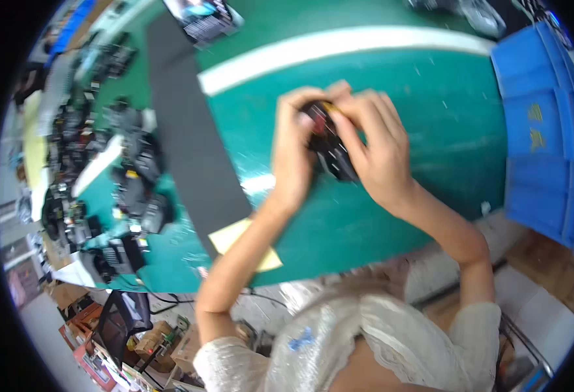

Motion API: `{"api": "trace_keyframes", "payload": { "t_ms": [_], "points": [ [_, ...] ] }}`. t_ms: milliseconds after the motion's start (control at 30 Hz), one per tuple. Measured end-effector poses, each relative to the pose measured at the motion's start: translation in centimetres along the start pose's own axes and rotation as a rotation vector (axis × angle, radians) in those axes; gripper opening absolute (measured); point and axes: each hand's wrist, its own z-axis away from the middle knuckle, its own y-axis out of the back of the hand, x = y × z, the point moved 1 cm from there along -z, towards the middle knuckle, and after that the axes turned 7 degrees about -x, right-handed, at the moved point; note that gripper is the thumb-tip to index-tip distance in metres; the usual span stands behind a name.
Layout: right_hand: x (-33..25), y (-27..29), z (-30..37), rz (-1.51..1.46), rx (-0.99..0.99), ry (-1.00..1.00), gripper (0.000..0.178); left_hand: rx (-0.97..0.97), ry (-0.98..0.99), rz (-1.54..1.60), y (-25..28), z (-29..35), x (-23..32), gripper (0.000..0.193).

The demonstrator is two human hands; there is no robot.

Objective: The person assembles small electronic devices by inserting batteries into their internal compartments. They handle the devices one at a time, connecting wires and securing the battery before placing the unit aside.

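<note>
Over the green work table, both hands hold a small black plastic device [339, 160], elongated and palm-sized, with a reddish patch and a bit of yellow at its far end. Motion blur hides its exact kind. My left hand [290, 140] wraps its left side, the thumb pressed onto the top. From the other side, my right hand [380, 147] grips it with thumb and fingers closed at the far end, near the yellow bit. Fingers cover much of the far part of the device.
A dark grey strip [192, 130] crosses the green table [444, 157] left of my hands, with a yellow paper [244, 245] by my left forearm. Many black devices [140, 170] crowd the left side. Blue bins [542, 130] stand at the right edge. A white band [339, 49] lies beyond.
</note>
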Motion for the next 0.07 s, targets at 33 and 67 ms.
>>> {"api": "trace_keyframes", "payload": {
  "t_ms": [33, 67],
  "points": [
    [0.1, -0.4, -0.5, 0.009, 0.032, 0.039, 0.014, 0.065, -0.173, 0.011, 0.2, -0.5, -1.2, 0.030],
    [0.1, -1.5, -4.3, -0.021, 0.125, 0.126, 0.014, 0.054, -0.275, -0.070, 2.5, -3.4, 1.2, 0.030]
  ]
}}
